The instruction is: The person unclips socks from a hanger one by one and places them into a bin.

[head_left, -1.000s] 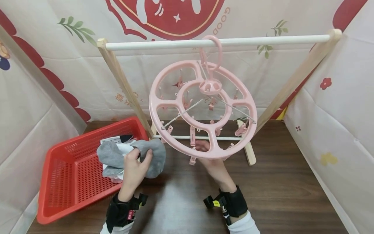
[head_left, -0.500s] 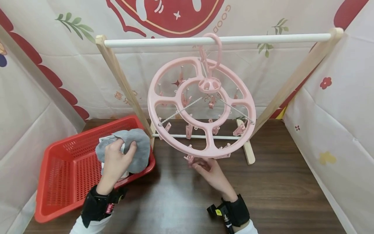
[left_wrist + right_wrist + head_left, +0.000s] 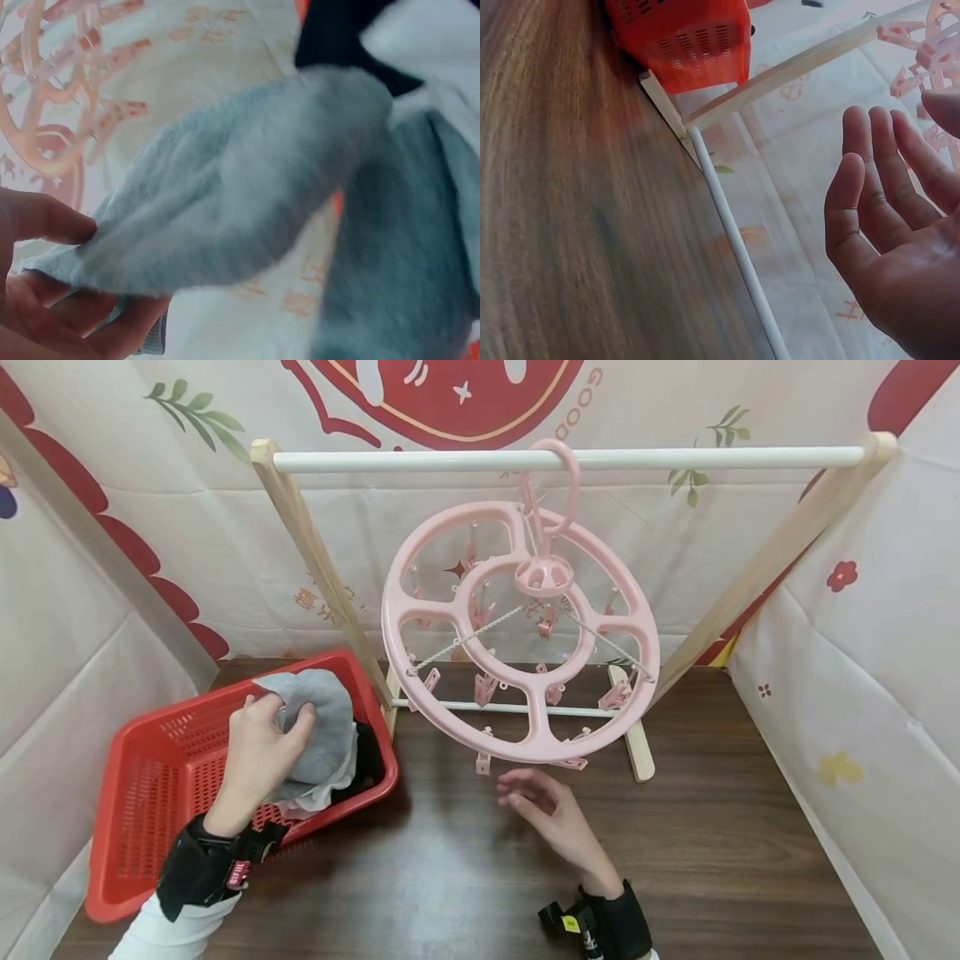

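My left hand (image 3: 258,747) is over the red basket (image 3: 142,827), pinching the edge of a grey sock (image 3: 322,718). In the left wrist view the thumb and fingers grip one end of the sock (image 3: 217,187), and its fuzzy length stretches away from them. Other grey, white and black cloth lies beneath it in the basket. Below the front rim of the round pink clip hanger (image 3: 540,747), my right hand (image 3: 551,818) is held with fingers loosely bent and nothing in them. A small pink clip (image 3: 483,763) dangles just to the left of its fingertips.
The hanger hooks over the white top bar (image 3: 697,458) of a wooden-legged rack. Several pink clips hang around its rings. A thin lower bar (image 3: 450,704) runs behind it near the brown table (image 3: 712,860). Printed cloth walls (image 3: 862,652) enclose the sides and back.
My left hand has carried the grey sock left, over the basket. My right hand has come away from the pink clip and drawn back toward me.
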Demonstrator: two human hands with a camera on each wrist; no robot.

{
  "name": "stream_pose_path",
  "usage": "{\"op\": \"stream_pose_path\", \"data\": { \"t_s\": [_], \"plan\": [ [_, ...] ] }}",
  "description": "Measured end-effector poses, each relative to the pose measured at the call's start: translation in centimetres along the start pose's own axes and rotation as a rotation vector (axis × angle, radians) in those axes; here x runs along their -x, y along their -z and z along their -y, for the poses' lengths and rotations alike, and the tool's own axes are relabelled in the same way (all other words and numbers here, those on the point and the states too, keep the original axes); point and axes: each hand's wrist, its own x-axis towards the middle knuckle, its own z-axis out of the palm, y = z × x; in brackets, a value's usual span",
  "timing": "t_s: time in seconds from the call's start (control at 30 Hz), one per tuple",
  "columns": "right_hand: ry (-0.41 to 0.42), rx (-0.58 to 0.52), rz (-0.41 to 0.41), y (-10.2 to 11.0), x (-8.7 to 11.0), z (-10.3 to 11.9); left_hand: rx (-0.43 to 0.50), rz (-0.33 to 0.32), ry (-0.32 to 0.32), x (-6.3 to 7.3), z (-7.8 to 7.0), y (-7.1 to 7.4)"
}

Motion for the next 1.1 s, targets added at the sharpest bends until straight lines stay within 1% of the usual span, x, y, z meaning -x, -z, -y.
{"op": "stream_pose_path", "data": {
  "t_s": [0.1, 0.23, 0.4, 0.5, 0.6, 0.67, 0.73, 0.9, 1.0, 1.1],
  "plan": [
    [0.006, 0.006, 0.007, -0.1, 0.3, 0.0, -0.03, 0.054, 0.061, -0.3, 1.2, 0.3],
    [0.011, 0.016, 0.007, -0.2, 0.7, -0.3, -0.064, 0.142, 0.13, -0.7, 3.2, 0.6],
    [0.006, -0.001, 0.013, -0.4, 1.1, -0.6, -0.097, 0.259, 0.176, -1.1, 5.3, 1.2],
    [-0.003, -0.003, 0.013, -0.5, 1.4, -0.6, -0.098, 0.333, 0.223, -0.8, 6.2, 1.8],
    [-0.023, 0.0, 0.013, -0.5, 1.7, -0.7, -0.099, 0.37, 0.292, -0.2, 6.9, 2.7],
    [-0.047, 0.001, 0.01, -0.5, 1.9, -0.7, -0.105, 0.37, 0.324, 0.3, 7.4, 3.4],
    [-0.073, -0.001, 0.011, -0.5, 2.2, -0.7, -0.13, 0.354, 0.342, 0.8, 7.7, 3.9],
    [-0.139, -0.03, 0.035, -1.0, 3.1, -0.8, -0.206, 0.288, 0.336, 1.7, 8.2, 4.9],
    [-0.155, -0.06, 0.046, -1.3, 3.5, -0.8, -0.23, 0.237, 0.362, 2.2, 8.3, 5.5],
    [-0.144, -0.084, 0.051, -1.5, 3.8, -0.9, -0.243, 0.184, 0.383, 2.6, 8.2, 6.0]
  ]
}}
